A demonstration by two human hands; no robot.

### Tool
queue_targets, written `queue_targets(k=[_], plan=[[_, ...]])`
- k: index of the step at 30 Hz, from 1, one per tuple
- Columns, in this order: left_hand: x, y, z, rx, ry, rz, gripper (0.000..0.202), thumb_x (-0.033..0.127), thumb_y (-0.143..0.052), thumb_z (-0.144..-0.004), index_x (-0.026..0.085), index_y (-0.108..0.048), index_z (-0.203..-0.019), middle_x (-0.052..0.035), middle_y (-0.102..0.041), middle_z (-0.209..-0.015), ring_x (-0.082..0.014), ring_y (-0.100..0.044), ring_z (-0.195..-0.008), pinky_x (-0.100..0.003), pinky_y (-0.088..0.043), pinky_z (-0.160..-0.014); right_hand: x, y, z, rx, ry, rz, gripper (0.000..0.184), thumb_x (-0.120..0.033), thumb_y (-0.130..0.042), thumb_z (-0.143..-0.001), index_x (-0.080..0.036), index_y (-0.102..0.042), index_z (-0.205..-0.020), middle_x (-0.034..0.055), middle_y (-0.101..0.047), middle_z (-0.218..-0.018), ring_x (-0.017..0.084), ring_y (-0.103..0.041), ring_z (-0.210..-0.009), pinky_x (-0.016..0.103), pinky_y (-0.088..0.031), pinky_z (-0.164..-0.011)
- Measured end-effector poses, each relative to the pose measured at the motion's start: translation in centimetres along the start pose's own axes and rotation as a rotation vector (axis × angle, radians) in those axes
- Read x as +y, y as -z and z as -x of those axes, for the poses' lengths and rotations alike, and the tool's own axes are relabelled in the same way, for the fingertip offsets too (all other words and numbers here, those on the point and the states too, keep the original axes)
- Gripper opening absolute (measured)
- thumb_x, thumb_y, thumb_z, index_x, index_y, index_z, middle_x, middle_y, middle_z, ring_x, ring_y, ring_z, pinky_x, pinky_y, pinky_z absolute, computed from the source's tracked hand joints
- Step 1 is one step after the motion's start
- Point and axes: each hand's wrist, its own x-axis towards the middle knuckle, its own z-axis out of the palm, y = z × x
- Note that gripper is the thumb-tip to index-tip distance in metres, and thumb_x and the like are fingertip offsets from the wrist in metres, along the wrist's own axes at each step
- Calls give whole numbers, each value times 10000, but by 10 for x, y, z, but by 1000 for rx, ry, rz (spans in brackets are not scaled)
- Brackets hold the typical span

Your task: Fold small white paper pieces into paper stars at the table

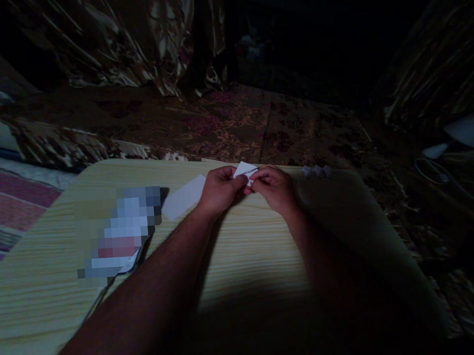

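Note:
A small piece of folded white paper (245,169) is held between both hands near the far edge of the wooden table. My left hand (220,188) pinches its left side, with the thumb lying across the front. On the right side, my right hand (275,187) grips the lower corner with thumb and fingertips. Part of the paper is hidden behind the fingers. Beside my left hand lies a flat white sheet of paper (183,197). Several small folded white paper pieces (316,171) stand in a row to the right of my right hand.
A blurred-out device like a phone (123,227) lies at the left of the light wooden table (250,257), with a cord running toward me. Beyond the table is a patterned cloth-covered surface (217,122) below dark curtains (172,37). A white cable (433,171) hangs at the right.

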Motion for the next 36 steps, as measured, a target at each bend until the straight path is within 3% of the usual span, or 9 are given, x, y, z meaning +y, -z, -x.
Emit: queue_targets(k=[15,18,23,29,36], plan=[[-2,4,0,-39,-24,-30,288,393,-728,-725,124,-661,-804,-59,-696,-652,-105,-556,-491,-207,-389,-482,2,1,-1,24,59,46,114,-142,-628,-728,-211,-714,-752,17,-634,-833,141,-625,-808,276,-518,-719],[-3,3,-1,-28,-38,-24,271,379,-720,-729,127,-657,-803,-60,-699,-689,-121,-594,-546,-213,-414,-517,-1,1,-1,5,-60,-70,90,-190,-633,-730,-202,-699,-789,13,-652,-819,135,-635,-743,273,-530,-672],[-2,2,-2,8,-88,-46,255,371,-718,-722,134,-654,-791,-26,-667,-696,-98,-557,-554,-202,-389,-520,-8,1,-1,0,-288,-173,121,-288,-650,-729,-183,-615,-776,-28,-622,-605,114,-606,-562,244,-501,-573],[-1,2,0,31,-102,-94,280,406,-716,-715,136,-655,-758,-17,-640,-647,-88,-505,-512,-207,-359,-498,-9,1,-3,-25,-354,-111,191,-353,-656,-725,-174,-590,-712,-26,-603,-562,101,-562,-505,222,-449,-519],[-1,1,0,24,-81,-84,306,421,-724,-710,134,-655,-790,-33,-670,-669,-97,-548,-526,-204,-391,-506,-9,0,-4,-42,-367,-103,180,-321,-645,-720,-164,-590,-653,-29,-589,-532,90,-536,-474,213,-415,-490]])
